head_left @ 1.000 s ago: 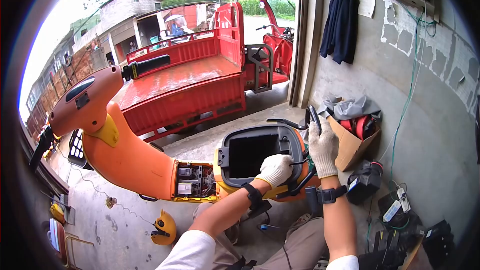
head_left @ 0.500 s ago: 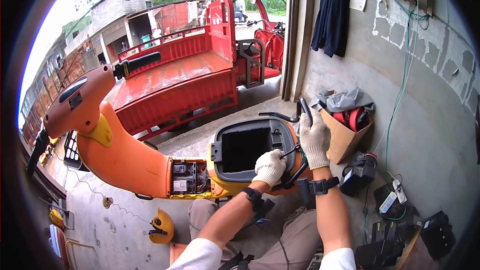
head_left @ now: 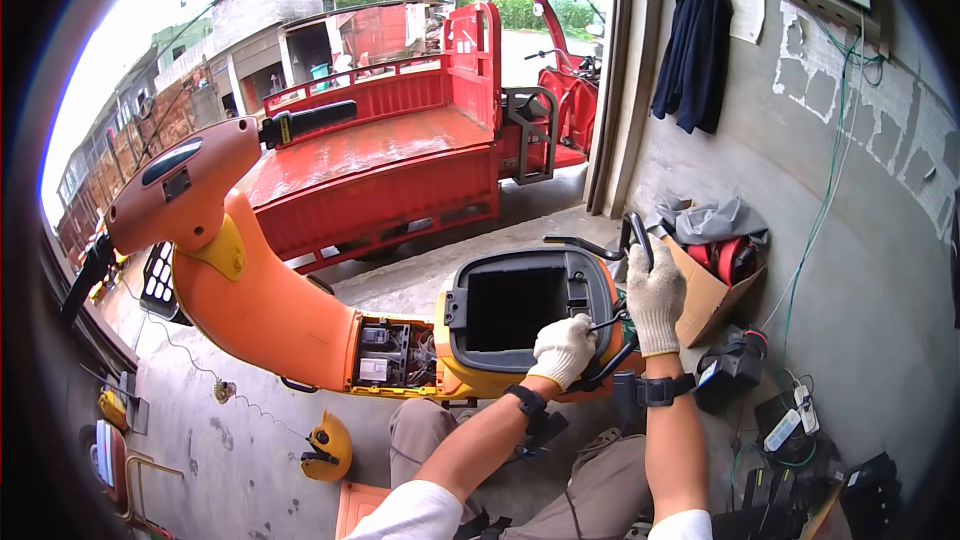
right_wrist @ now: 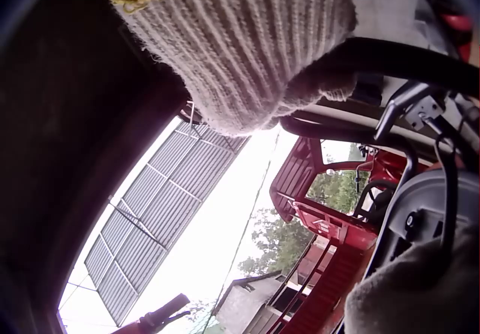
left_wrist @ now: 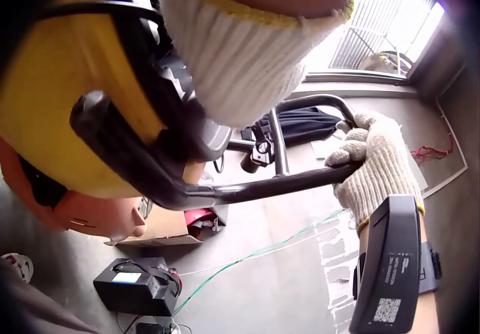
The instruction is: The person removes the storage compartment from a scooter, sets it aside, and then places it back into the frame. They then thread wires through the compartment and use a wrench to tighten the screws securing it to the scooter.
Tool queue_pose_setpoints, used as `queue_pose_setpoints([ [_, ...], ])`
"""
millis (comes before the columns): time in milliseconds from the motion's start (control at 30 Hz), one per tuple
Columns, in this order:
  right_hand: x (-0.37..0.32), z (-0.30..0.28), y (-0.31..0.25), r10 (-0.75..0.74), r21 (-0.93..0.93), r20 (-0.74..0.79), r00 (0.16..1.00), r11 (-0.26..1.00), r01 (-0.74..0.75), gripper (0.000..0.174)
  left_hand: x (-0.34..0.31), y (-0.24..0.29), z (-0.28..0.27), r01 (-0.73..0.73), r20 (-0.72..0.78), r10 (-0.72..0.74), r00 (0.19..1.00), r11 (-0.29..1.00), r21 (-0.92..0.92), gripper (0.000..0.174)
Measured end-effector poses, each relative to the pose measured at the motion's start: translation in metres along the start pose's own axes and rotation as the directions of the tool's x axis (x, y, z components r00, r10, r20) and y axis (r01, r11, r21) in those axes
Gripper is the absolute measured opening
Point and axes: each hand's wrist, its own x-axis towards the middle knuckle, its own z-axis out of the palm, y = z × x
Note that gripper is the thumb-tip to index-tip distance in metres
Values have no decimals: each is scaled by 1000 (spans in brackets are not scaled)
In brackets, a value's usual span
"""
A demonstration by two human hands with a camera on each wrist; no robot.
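Note:
An orange and yellow scooter body [head_left: 290, 335] stands seatless, its dark storage bin [head_left: 520, 364] open at the top. My left hand [head_left: 563, 350], in a white knitted glove, is curled round a thin dark rod [head_left: 607, 322] beside the bin's right rim. The rod points right, towards the tail; its far end is hidden among the parts there. My right hand [head_left: 656, 300], also gloved, grips the black tubular rear rack [left_wrist: 247, 192]. In the left wrist view, the right fingers wrap the rack's bar, and a small clamp-like metal part [left_wrist: 261, 152] sits near the crossbar.
Left of the bin, a bay of wiring [head_left: 400, 352] lies exposed. A yellow scooter part [head_left: 328, 447] rests on the floor. At right are a cardboard box [head_left: 705, 290], a black case [head_left: 733, 370] and cables. A red cargo tricycle [head_left: 380, 180] stands outside the doorway.
The rod in my left hand swung from nearly level to steeply tilted, then partly back down. My right hand kept its grip on the rack. The head view shifted, and passing traffic outside has gone.

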Motion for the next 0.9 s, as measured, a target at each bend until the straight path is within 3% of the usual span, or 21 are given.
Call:
queue_pose_setpoints([
  [67, 0, 0, 1, 23, -16, 27, 999, 1000, -22, 32, 3, 1, 1, 71, 15, -70, 997, 996, -44, 19],
  [167, 0, 0, -1, -16, -7, -16, 1000, 1000, 16, 31, 6, -1, -10, 57, 59, -53, 997, 996, -73, 20],
  [233, 0, 2, 1, 30, -21, 2, 1000, 999, -30, 31, 7, -12, -8, -98, -3, 99, 995, 982, -164, 20],
  [300, -1, 2, -2, 6, -17, -47, 999, 1000, -7, 30, 11, -19, -13, -160, 64, 175, 982, 967, -197, 20],
  [400, -1, 1, -4, -30, 15, -57, 998, 999, 31, 29, 15, -16, -25, -140, 121, 158, 980, 980, -142, 19],
  [600, 1, 2, -1, -52, 10, -58, 997, 999, 53, 30, 6, -14, -1, -128, -52, 124, 991, 987, -95, 17],
  [700, 0, 1, -3, -37, 18, -40, 999, 999, 38, 30, 5, -8, 9, -24, -63, 20, 998, 998, -57, 18],
  [833, -1, -2, -5, -25, 8, -21, 999, 1000, 25, 30, 4, -4, -1, 90, -16, -94, 995, 983, -161, 20],
  [867, 0, -2, -5, -20, 9, -18, 1000, 1000, 20, 30, 1, -4, -12, 113, 55, -103, 993, 967, -230, 21],
  [900, 1, -1, -4, -25, 9, -25, 999, 1000, 25, 30, 1, -7, -13, 52, 40, -43, 998, 966, -255, 22],
])
